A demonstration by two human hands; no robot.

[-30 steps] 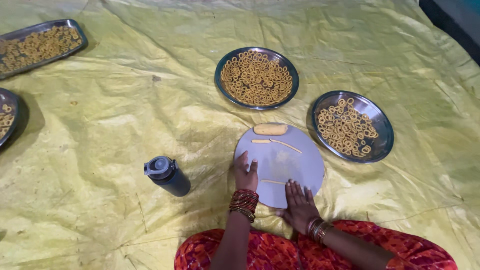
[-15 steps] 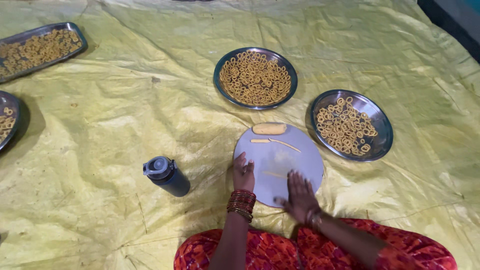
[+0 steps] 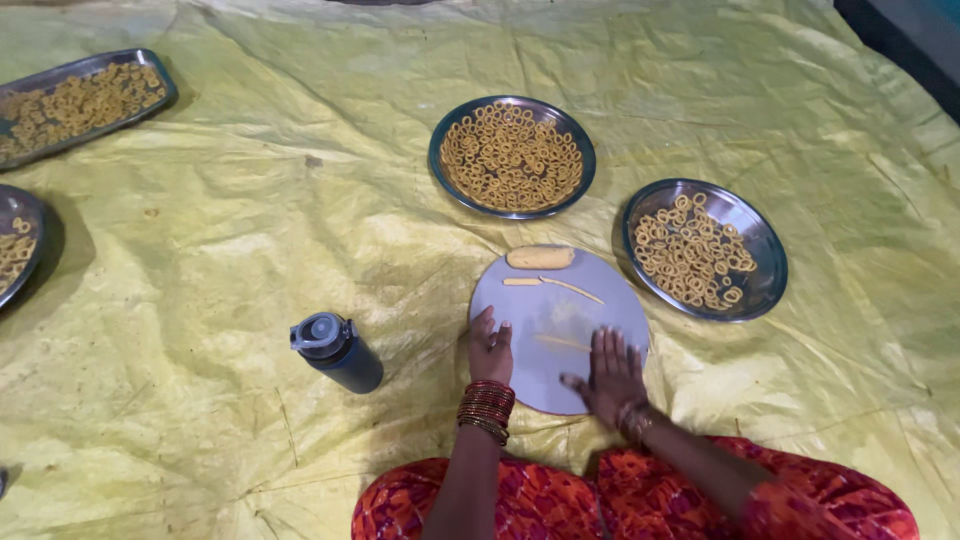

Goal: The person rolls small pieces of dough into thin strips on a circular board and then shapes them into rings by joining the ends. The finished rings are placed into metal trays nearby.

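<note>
Since a moment ago, the right hand [image 3: 612,378] is sliding further up the round grey board [image 3: 556,322], and the thin strip of dough [image 3: 562,343] is now poking out to the left of its fingers, while the left hand [image 3: 490,347] is staying put on the board's left edge. Going from big to small: a wide yellow sheet [image 3: 250,250] is covering the floor, all crinkly. On it, a long metal tray [image 3: 75,100] is sitting at the far left, full of little dough rings. A round metal plate [image 3: 512,157] packed with rings is lying just past the board, and a second round plate [image 3: 704,249] with rings is lying to the right of the board, near it. Part of another plate [image 3: 18,245] is peeking in at the left edge. The board is lying right in front of the person's red patterned lap. A dark bottle [image 3: 337,352] with a grey lid is standing to the left of the board. The right hand is lying flat with fingers spread, its grip released, pressing on the strip. The left hand is also flat and not gripping anything, with red bangles [image 3: 486,410] on its wrist. A fat dough log [image 3: 540,257] is resting at the top of the board, and two thinner dough pieces [image 3: 553,285] are lying just below it.
</note>
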